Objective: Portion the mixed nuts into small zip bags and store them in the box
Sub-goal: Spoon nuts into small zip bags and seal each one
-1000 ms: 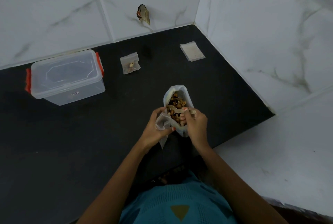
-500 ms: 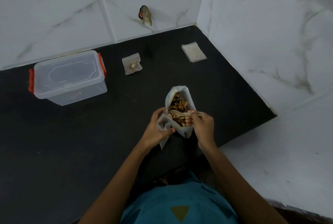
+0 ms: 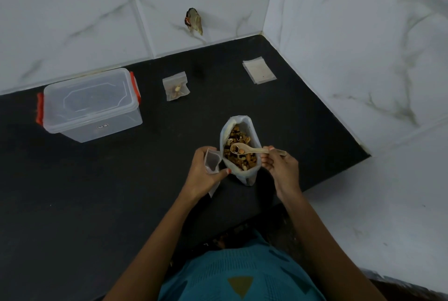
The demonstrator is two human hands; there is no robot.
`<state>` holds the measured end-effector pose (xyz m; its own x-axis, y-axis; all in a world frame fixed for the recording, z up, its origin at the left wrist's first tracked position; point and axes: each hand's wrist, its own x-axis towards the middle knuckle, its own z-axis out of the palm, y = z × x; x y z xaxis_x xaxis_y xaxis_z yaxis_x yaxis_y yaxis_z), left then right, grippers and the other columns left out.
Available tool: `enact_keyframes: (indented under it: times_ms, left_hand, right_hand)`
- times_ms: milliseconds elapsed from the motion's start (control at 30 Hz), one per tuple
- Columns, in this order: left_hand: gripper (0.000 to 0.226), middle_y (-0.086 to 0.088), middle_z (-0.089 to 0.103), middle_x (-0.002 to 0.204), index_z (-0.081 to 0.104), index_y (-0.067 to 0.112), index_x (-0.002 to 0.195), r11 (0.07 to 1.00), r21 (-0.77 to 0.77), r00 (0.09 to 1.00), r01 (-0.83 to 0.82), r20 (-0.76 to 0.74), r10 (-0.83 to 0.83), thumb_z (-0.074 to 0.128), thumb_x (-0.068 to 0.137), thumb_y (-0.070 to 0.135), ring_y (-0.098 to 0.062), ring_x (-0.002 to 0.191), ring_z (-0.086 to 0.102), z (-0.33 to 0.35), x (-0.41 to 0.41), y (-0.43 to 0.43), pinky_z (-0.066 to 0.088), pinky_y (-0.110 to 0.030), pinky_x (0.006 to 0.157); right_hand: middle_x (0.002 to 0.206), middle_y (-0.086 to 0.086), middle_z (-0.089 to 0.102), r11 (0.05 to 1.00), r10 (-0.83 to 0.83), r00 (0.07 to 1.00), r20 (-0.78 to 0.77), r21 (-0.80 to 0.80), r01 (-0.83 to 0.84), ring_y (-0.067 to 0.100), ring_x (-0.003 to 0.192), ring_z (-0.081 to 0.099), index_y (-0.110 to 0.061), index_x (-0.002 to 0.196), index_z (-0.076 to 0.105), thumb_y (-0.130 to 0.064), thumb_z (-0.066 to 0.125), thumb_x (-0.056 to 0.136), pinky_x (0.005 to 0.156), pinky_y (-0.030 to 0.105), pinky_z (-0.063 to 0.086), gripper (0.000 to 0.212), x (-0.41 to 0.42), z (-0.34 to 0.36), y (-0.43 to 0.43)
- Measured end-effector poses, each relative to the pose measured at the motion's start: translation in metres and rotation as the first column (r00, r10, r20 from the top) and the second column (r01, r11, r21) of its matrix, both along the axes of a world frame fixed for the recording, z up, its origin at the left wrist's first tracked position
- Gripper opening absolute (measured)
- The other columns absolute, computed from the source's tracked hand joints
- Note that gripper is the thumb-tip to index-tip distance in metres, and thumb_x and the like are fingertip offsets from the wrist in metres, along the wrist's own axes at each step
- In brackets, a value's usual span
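Observation:
A large open bag of mixed nuts (image 3: 249,173) stands on the black counter (image 3: 97,191) in front of me. My right hand (image 3: 281,167) pinches a small wooden spoon (image 3: 252,149) by its handle, its bowl carrying a few nuts above the big bag's mouth. Just left of that bag, my left hand (image 3: 206,174) grips a small empty zip bag (image 3: 212,161) with its mouth held open. A filled small zip bag (image 3: 176,86) lies further back. The clear plastic box (image 3: 89,104) with orange clips sits lidded at the left.
A stack of flat empty zip bags (image 3: 259,73) lies at the back right near the corner. White marble walls close off the back and the right. The counter's front right edge drops to a lower white ledge (image 3: 375,203).
My right hand has drawn the spoon up and to the right out of the nuts. My left hand has shifted left, moving the small bag away from the big bag's rim.

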<state>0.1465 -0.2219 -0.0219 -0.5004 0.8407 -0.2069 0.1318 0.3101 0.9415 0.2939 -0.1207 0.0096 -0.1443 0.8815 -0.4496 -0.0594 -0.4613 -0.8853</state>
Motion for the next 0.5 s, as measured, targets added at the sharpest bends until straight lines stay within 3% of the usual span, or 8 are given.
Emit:
enact_keyframes:
  times_ms: [133, 300, 433, 500]
  left_hand:
    - [0.057, 0.003, 0.046, 0.121, 0.043, 0.027, 0.111, 1.0, 0.017, 0.999, -0.014, -0.028, 0.015, 0.078, 0.07, 0.012, -0.013, 0.115, 0.044, 0.0, -0.002, 0.003, 0.039, -0.014, 0.082]
    - [0.058, 0.0, 0.045, 0.122, 0.041, 0.025, 0.113, 0.999, 0.041, 0.998, -0.019, -0.057, 0.022, 0.077, 0.07, 0.009, -0.009, 0.112, 0.044, 0.004, 0.002, 0.008, 0.041, -0.009, 0.079]
    - [0.062, 0.001, 0.046, 0.121, 0.042, 0.027, 0.114, 0.998, 0.044, 0.995, -0.052, -0.078, 0.056, 0.079, 0.067, 0.013, -0.017, 0.116, 0.045, 0.002, 0.004, 0.017, 0.046, -0.034, 0.095]
    - [0.061, 0.004, 0.046, 0.119, 0.042, 0.027, 0.113, 0.997, 0.04, 0.992, -0.071, -0.103, 0.074, 0.08, 0.066, 0.014, -0.015, 0.117, 0.043, 0.005, 0.006, 0.021, 0.044, -0.036, 0.096]
  right_hand:
    - [0.072, 0.006, 0.061, 1.0, 0.009, 0.999, -0.048, -0.003, -0.009, 0.01, 0.065, 0.059, -0.005, 0.085, 0.064, -0.008, 0.05, 0.093, 0.066, 0.021, 0.05, 0.016, 0.003, 0.004, 0.0]
    - [0.073, 0.005, 0.061, 0.998, 0.057, 0.993, -0.107, 0.047, -0.052, 0.008, 0.066, 0.059, -0.006, 0.086, 0.064, -0.008, 0.05, 0.092, 0.067, 0.021, 0.049, 0.016, 0.007, 0.023, -0.002]
    - [0.072, 0.005, 0.062, 0.973, 0.137, 0.988, -0.07, 0.196, -0.121, 0.009, 0.066, 0.059, -0.009, 0.086, 0.065, -0.009, 0.049, 0.092, 0.065, 0.021, 0.05, 0.017, 0.005, 0.04, -0.008]
    - [0.07, 0.003, 0.063, 0.943, 0.15, 0.989, 0.01, 0.3, -0.147, 0.008, 0.065, 0.06, -0.011, 0.085, 0.066, -0.01, 0.051, 0.092, 0.063, 0.021, 0.051, 0.017, 0.0, 0.046, -0.012]
